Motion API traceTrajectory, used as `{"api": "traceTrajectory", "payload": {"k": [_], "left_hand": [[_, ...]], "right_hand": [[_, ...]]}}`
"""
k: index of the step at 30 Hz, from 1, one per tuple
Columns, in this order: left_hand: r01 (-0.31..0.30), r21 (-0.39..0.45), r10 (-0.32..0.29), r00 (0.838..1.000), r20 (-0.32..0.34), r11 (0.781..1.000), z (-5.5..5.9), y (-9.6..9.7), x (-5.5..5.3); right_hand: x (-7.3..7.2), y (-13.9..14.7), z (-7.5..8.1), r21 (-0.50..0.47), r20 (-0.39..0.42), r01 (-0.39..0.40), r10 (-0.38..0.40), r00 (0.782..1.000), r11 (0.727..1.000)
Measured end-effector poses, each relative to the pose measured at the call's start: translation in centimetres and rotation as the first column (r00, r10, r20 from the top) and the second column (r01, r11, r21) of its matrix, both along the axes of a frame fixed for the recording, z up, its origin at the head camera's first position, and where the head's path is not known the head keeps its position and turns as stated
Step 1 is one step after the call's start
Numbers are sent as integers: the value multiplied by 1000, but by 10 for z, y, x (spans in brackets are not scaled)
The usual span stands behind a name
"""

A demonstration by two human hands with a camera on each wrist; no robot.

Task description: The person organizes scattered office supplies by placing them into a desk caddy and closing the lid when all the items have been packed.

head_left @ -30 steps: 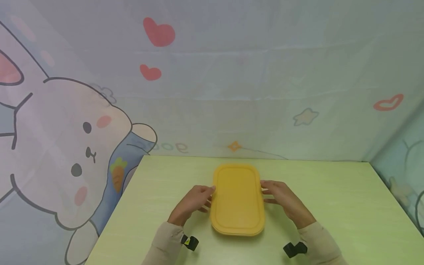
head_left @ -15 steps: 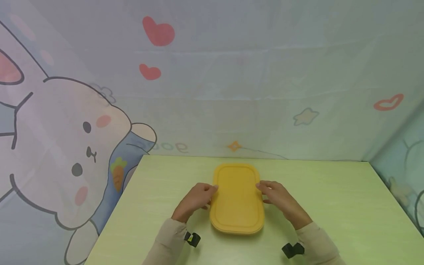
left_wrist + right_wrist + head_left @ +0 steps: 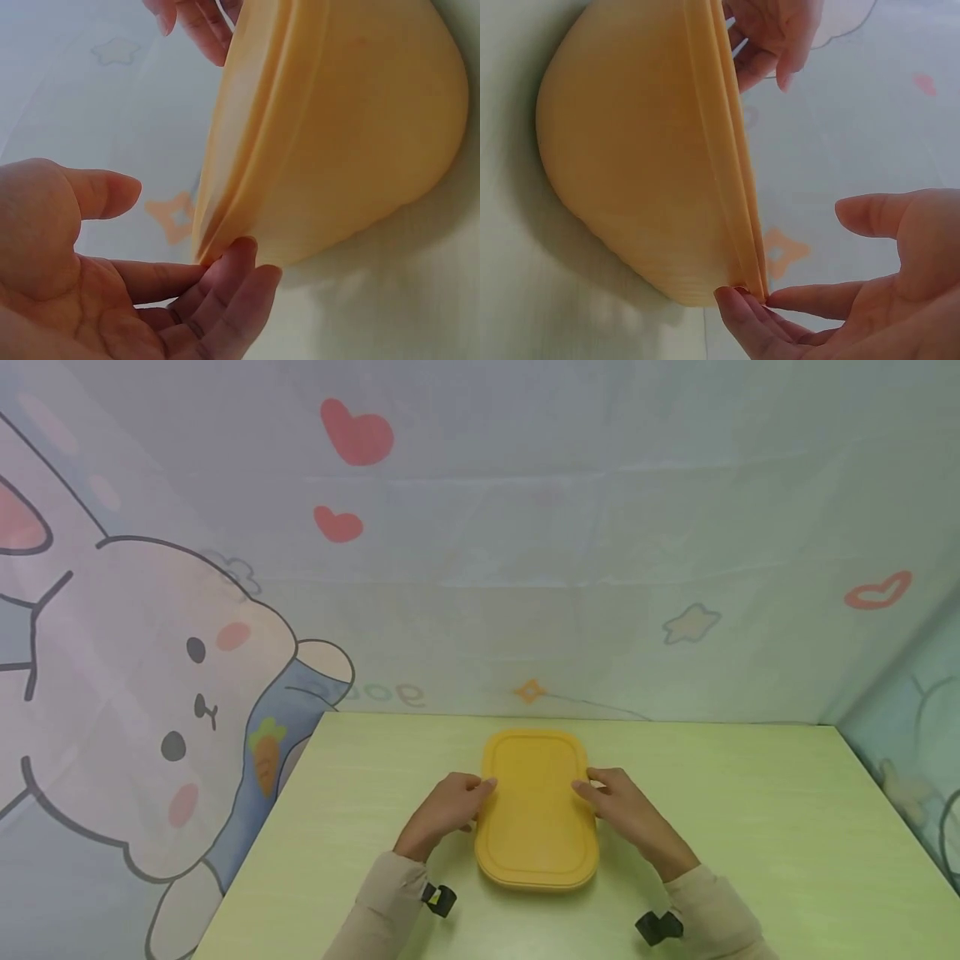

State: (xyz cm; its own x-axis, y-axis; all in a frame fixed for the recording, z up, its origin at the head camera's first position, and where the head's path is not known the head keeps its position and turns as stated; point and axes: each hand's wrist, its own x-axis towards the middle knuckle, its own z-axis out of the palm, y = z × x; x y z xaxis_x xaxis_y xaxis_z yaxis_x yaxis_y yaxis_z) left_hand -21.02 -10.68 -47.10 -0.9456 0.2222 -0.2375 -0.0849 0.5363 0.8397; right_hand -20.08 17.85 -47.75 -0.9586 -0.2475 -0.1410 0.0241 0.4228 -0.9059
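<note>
A yellow lidded container point(image 3: 536, 814) with rounded corners stands on the table, its lid point(image 3: 534, 768) on top. Its deep sloping wall shows in the left wrist view point(image 3: 367, 127) and the right wrist view point(image 3: 630, 142). At the left long side my left hand point(image 3: 447, 803) holds the rim, fingertips point(image 3: 244, 247) bent under the edge and thumb point(image 3: 109, 193) raised apart from the lid. Opposite it, my right hand point(image 3: 628, 814) holds the other rim the same way, its index fingertip point(image 3: 780, 298) at the lid's edge. The container's inside is hidden.
The pale green table point(image 3: 750, 802) stretches to both sides of the container. Behind it hangs a printed cloth backdrop point(image 3: 480, 527) with hearts and a rabbit. A black wrist camera point(image 3: 438, 900) sits on each sleeve. A dark cable point(image 3: 948, 843) shows at the right edge.
Both hands have moved inward to the rim, and in the head view the thumbs now reach over the lid's edges. The container has hardly moved.
</note>
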Motion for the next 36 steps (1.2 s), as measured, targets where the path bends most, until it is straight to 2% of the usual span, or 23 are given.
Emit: {"api": "traceTrajectory", "payload": {"k": [3, 5, 6, 8, 10, 12, 13, 14, 15, 16, 17, 18, 19, 21, 23, 26, 29, 33, 36], "left_hand": [[-9, -48, 8, 999, -35, 999, -1, 3, -2], [-25, -127, 12, 994, -109, 992, -4, 7, -2], [-40, -179, 10, 986, -166, 983, -6, 10, -1], [-75, -273, -8, 957, -291, 959, -10, 17, 0], [-100, -354, -63, 904, -423, 930, -14, 26, 4], [-100, -425, -159, 832, -531, 900, -19, 35, 7], [-86, -474, -228, 791, -567, 876, -22, 39, 9], [-79, -530, -303, 746, -593, 844, -25, 42, 10], [-83, -595, -379, 698, -607, 800, -28, 46, 11], [-92, -651, -443, 661, -606, 754, -30, 49, 12], [-105, -696, -492, 633, -597, 710, -33, 52, 12], [-115, -735, -530, 620, -579, 668, -36, 54, 13], [-120, -761, -551, 618, -560, 638, -38, 56, 14], [-121, -787, -554, 647, -524, 604, -41, 58, 15], [-108, -788, -528, 686, -500, 606, -43, 60, 15], [-103, -798, -511, 718, -473, 594, -44, 60, 15], [-101, -801, -505, 727, -464, 591, -45, 60, 13], [-86, -787, -505, 724, -470, 611, -48, 60, 11], [-71, -789, -503, 735, -455, 610, -49, 60, 11]], "right_hand": [[-1, -3, -2, 57, -79, -17, 21, 997, 998], [0, -5, -2, 99, -127, -16, 29, 992, 995], [1, -7, -3, 132, -154, -12, 33, 988, 991], [3, -11, -5, 203, -206, 13, 30, 978, 979], [7, -18, -7, 277, -271, 50, 28, 962, 959], [10, -28, -11, 361, -343, 92, 41, 938, 928], [11, -33, -13, 394, -378, 106, 55, 924, 913], [13, -38, -15, 426, -407, 118, 73, 910, 897], [14, -42, -16, 460, -439, 127, 101, 893, 879], [15, -47, -19, 492, -467, 138, 127, 875, 860], [15, -51, -21, 523, -487, 148, 152, 860, 839], [15, -54, -23, 547, -503, 157, 173, 847, 823], [15, -56, -26, 562, -518, 165, 189, 834, 810], [14, -60, -32, 590, -531, 175, 215, 820, 789], [13, -62, -39, 607, -533, 176, 233, 813, 775], [11, -63, -46, 622, -542, 177, 258, 800, 763], [8, -63, -48, 639, -541, 179, 272, 795, 748], [7, -62, -48, 660, -519, 167, 284, 807, 732], [8, -62, -47, 670, -513, 160, 298, 805, 725]]}}
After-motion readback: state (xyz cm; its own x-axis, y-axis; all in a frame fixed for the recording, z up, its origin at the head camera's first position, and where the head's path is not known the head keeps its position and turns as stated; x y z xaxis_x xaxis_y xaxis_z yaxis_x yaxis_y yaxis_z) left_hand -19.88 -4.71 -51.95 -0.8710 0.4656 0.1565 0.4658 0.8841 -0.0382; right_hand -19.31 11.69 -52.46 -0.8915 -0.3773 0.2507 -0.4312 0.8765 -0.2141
